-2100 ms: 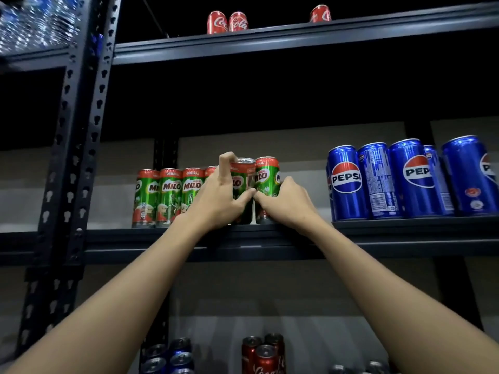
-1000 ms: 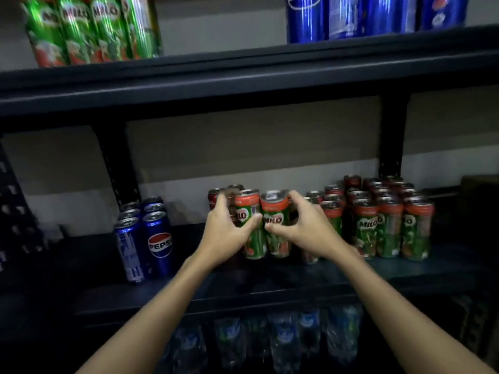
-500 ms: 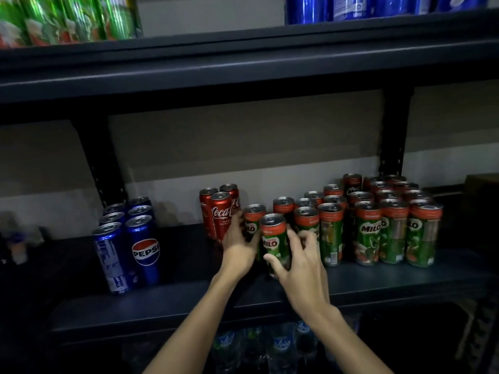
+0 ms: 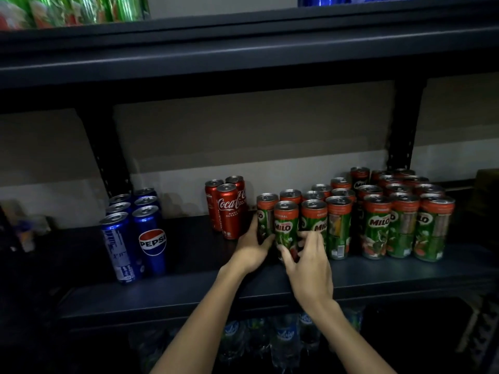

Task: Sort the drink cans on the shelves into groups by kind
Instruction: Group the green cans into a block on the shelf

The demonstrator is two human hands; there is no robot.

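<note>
Dim overall; corners fall to near black. Upper shelf (image 4: 243, 58) casts deep shadow. Green cans (image 4: 75, 9) at upper left motion-blurred; wide-angle bowing at frame edges.

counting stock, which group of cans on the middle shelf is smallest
The Coca-Cola cans: three red cans, standing between the six blue Pepsi cans and the far larger Milo cans.

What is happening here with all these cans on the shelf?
A person is sorting drink cans on a dark metal shelf. The left hand grips one green and red Milo can, and the right hand grips another green and red Milo can beside it, at the left end of the large Milo group. Three red Coca-Cola cans stand just to the left, and the blue Pepsi cans farther left.
</note>
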